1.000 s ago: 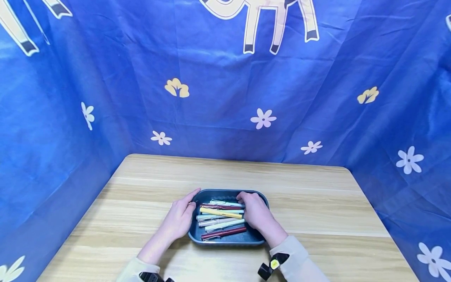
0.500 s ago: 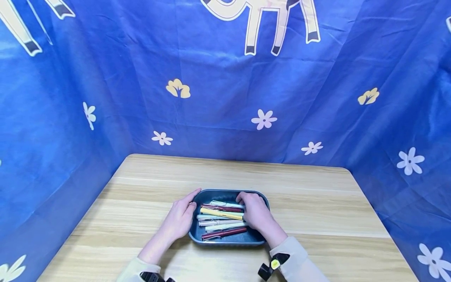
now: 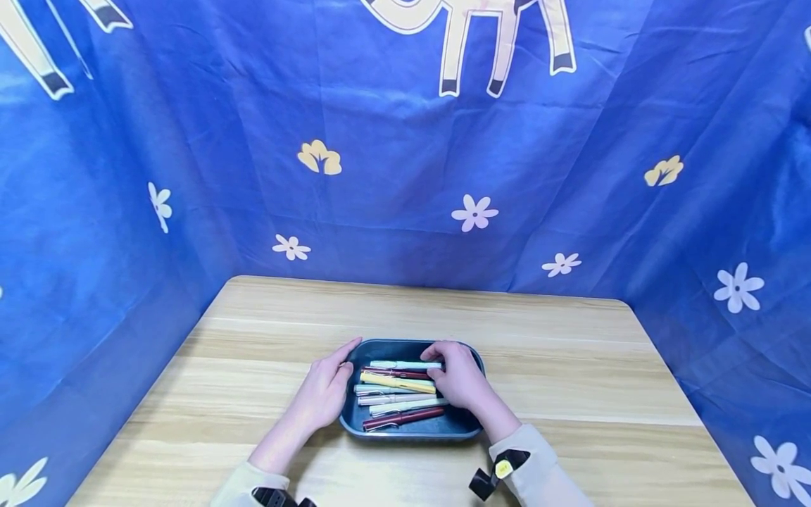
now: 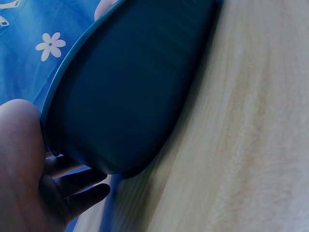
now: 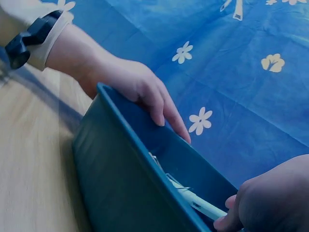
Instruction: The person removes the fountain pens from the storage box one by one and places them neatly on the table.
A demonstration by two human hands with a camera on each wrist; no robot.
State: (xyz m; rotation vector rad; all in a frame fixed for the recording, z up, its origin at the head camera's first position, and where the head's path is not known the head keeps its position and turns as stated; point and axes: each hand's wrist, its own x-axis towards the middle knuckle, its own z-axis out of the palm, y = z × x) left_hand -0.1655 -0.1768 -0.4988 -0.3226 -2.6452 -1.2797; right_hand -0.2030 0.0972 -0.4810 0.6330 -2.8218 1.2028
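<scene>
Pale pen [image 5: 205,206], one end hidden behind fingers [image 5: 230,221]

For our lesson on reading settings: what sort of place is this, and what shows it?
Probably a curtained-off tabletop workspace: blue printed cloth hangs behind and on both sides of a wooden table, where a tray holds pens.

At lower right, your right hand [image 5: 277,198] pinched one end of a pale pen [image 5: 202,204], its metal clip showing, inside the dark teal tray [image 5: 130,179]. Across the tray at upper left, your left hand [image 5: 128,79] held the rim, thumb reaching inside, with a black wrist device [image 5: 41,30] strapped over a light sleeve [image 5: 56,41]. You had wooden table [image 5: 29,125] at left and, behind, blue cloth [image 5: 145,24] printed with white flowers [image 5: 182,52] and one yellow bloom [image 5: 273,63].
</scene>
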